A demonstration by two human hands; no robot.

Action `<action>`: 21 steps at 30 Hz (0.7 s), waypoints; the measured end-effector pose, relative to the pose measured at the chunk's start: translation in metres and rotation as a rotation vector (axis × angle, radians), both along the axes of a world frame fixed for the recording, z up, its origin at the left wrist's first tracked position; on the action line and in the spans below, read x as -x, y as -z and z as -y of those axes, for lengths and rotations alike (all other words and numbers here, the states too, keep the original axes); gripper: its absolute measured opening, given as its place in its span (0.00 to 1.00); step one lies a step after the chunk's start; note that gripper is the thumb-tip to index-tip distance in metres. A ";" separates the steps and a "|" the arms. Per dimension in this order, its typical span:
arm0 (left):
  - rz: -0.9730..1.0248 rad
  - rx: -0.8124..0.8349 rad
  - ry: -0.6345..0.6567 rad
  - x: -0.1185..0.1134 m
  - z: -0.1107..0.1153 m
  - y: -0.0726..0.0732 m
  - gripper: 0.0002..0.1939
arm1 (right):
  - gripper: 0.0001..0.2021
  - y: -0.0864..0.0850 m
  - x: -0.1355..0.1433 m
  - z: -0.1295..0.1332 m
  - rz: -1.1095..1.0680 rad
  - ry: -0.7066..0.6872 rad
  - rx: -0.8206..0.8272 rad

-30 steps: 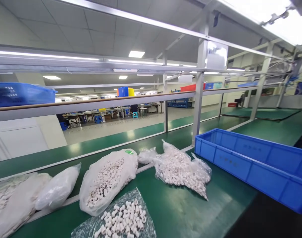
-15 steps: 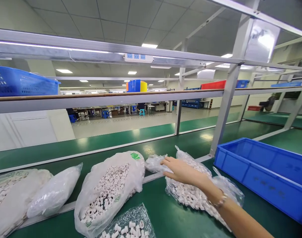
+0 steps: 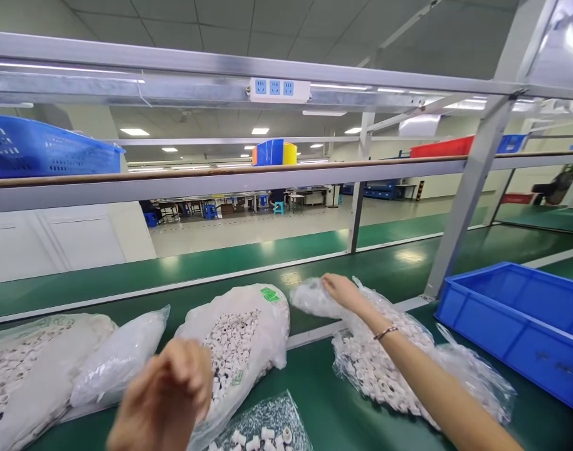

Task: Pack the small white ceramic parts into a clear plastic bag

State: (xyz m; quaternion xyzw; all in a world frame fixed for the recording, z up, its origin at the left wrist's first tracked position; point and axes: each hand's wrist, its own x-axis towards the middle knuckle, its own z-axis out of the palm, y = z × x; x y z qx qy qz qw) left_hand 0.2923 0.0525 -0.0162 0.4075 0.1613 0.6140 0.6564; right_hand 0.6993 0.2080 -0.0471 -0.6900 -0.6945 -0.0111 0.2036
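Note:
My right hand (image 3: 341,292) is closed, its fingertips pinching a small crumpled clear plastic bag (image 3: 312,297) at the back of the green work surface. Under my right forearm lies a larger clear bag of white plastic fittings (image 3: 378,369). My left hand (image 3: 167,391) is smeared by motion in the front left, its fingers bent; whether it holds anything is not visible. Behind it, and partly hidden by it, is a big bag of short white tube pieces (image 3: 232,341) with a green label. A flat clear bag (image 3: 268,426) with white fittings lies at the front edge.
On the right stands a blue plastic crate (image 3: 507,326) beside a metal post (image 3: 474,194). More filled bags, including a white bag (image 3: 120,360), lie at the left. Above the surface runs a shelf rail (image 3: 220,185) carrying a blue basket (image 3: 46,150).
My left hand has come into view at the front left. The right hand has closed on the small clear bag, which looks slightly raised. The view has shifted a little.

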 end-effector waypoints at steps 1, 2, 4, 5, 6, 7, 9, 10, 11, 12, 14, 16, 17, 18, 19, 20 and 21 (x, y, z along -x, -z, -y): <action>-0.086 -0.044 -0.049 -0.013 -0.012 0.001 0.12 | 0.10 -0.013 -0.001 0.003 -0.044 -0.012 -0.045; -0.183 -0.074 -0.100 -0.026 -0.026 0.005 0.14 | 0.11 -0.027 -0.001 0.008 -0.088 -0.029 -0.083; -0.379 -0.080 -0.171 -0.054 -0.054 0.020 0.19 | 0.13 -0.053 0.004 0.025 -0.172 -0.077 -0.141; -0.464 -0.060 -0.191 -0.068 -0.067 0.030 0.20 | 0.14 -0.064 0.009 0.037 -0.208 -0.103 -0.158; -0.505 -0.034 -0.185 -0.081 -0.077 0.040 0.24 | 0.16 -0.075 0.016 0.050 -0.245 -0.131 -0.168; -0.497 -0.012 -0.174 -0.093 -0.084 0.049 0.28 | 0.17 -0.083 0.025 0.064 -0.285 -0.163 -0.170; -0.420 0.058 -0.062 -0.116 -0.089 0.062 0.35 | 0.18 -0.096 0.045 0.092 -0.411 -0.257 -0.141; -0.360 0.096 0.024 -0.126 -0.087 0.064 0.36 | 0.19 -0.101 0.055 0.105 -0.467 -0.307 -0.108; -0.290 0.119 0.112 -0.134 -0.083 0.065 0.36 | 0.18 -0.103 0.064 0.117 -0.501 -0.350 -0.074; -0.216 0.130 0.184 -0.141 -0.078 0.063 0.36 | 0.18 -0.105 0.071 0.128 -0.512 -0.383 -0.039; -0.090 0.128 0.255 -0.149 -0.066 0.058 0.35 | 0.17 -0.106 0.077 0.143 -0.473 -0.409 0.014; -0.034 0.155 0.230 -0.149 -0.058 0.054 0.32 | 0.17 -0.104 0.072 0.152 -0.437 -0.387 0.013; -0.031 0.189 0.196 -0.147 -0.056 0.054 0.31 | 0.18 -0.102 0.066 0.154 -0.434 -0.352 -0.015; -0.035 0.228 0.153 -0.144 -0.056 0.055 0.29 | 0.19 -0.101 0.058 0.157 -0.437 -0.295 -0.076; -0.038 0.262 0.107 -0.141 -0.057 0.057 0.28 | 0.20 -0.098 0.051 0.160 -0.443 -0.218 -0.170; -0.041 0.292 0.060 -0.137 -0.059 0.060 0.27 | 0.20 -0.095 0.044 0.163 -0.450 -0.129 -0.284; -0.049 0.317 0.022 -0.134 -0.061 0.063 0.27 | 0.19 -0.091 0.039 0.168 -0.465 -0.042 -0.396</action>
